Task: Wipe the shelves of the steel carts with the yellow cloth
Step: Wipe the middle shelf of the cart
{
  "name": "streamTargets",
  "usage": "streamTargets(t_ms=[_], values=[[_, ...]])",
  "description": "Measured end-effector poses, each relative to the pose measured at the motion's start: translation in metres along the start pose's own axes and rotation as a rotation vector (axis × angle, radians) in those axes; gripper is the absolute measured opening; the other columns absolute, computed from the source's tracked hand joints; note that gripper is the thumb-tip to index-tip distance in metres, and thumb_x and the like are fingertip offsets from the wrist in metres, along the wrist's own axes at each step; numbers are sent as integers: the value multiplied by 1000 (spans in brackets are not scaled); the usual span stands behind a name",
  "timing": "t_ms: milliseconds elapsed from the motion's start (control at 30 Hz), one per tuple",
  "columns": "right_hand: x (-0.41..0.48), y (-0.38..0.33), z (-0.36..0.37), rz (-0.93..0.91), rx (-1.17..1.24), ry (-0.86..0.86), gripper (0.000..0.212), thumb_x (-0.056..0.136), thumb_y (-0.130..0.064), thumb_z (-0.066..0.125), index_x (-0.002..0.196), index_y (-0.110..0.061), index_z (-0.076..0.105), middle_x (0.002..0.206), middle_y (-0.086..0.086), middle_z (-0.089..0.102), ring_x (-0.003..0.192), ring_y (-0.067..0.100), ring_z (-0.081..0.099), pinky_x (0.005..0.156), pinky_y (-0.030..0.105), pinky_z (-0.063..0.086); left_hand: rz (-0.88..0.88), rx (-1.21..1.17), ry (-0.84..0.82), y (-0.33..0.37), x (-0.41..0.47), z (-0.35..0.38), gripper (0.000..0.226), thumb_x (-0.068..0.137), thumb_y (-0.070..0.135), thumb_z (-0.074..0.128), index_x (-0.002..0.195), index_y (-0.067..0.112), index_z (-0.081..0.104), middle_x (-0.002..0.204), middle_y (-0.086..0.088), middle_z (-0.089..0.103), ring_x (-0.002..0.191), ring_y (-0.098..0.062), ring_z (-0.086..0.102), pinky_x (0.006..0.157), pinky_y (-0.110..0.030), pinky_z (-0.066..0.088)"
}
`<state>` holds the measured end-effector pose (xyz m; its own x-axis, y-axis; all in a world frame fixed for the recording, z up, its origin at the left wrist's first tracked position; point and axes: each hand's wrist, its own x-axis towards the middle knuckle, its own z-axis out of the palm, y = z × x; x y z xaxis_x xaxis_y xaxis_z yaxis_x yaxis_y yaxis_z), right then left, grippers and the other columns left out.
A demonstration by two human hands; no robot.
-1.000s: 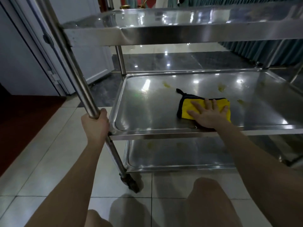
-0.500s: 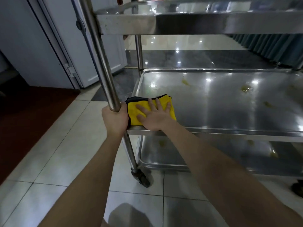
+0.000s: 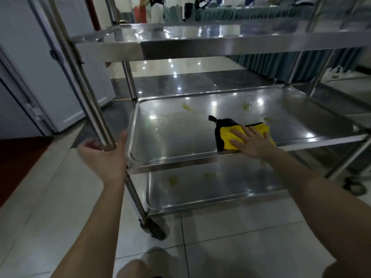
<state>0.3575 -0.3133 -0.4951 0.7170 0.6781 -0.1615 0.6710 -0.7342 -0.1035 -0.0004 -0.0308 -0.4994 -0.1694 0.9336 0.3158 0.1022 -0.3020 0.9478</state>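
1 head-worn wide-angle camera looks forward and down, close above the steel cart's middle shelf (image 3: 176, 135).

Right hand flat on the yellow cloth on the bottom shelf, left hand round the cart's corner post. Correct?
Not quite: the head view shows the yellow cloth on the middle shelf, not the bottom shelf. The right hand lies flat on it, left hand round the corner post.

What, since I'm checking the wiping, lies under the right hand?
The yellow cloth, pressed flat on the middle shelf by the right hand. The steel beneath it is hidden.
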Motion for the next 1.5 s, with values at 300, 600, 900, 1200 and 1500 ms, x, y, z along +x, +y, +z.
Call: streamTargets(t_ms=[300,600,900,1200,1500], values=[[-6,-8,2,-43,28,18,65,104,-77,14,165,-58,4,179,-8,-9,166,23,-12,126,69,-10,705,314,-626,52,-162,116,22,105,24,57,117,8,67,117,-12,64,110,-35,59,97,-49,48],[12,107,-11,-118,-10,24,58,108,-67,16,164,-60,2,179,-15,-7,166,19,-8,130,64,-5,559,697,-772,85,-207,226,42,113,36,42,135,8,63,134,-20,63,124,-40,56,105,-48,44],[83,270,-43,130,38,-1,80,81,-92,8,157,-68,1,181,-4,-6,166,31,-8,122,76,-8,544,836,-716,74,-216,236,38,110,42,47,120,12,69,126,-16,63,117,-40,59,102,-50,51],[117,78,-23,-316,13,-6,83,93,-87,12,168,-51,4,180,4,-12,164,38,-18,114,80,-22,508,892,-731,88,-217,234,44,98,31,39,119,9,70,120,-18,66,113,-41,60,100,-51,49],[119,78,-24,-470,48,5,66,105,-69,14,168,-51,9,180,-7,-6,166,25,-11,123,71,-15,538,851,-750,86,-208,233,25,103,11,58,124,9,72,125,-15,66,119,-36,59,103,-48,50]])
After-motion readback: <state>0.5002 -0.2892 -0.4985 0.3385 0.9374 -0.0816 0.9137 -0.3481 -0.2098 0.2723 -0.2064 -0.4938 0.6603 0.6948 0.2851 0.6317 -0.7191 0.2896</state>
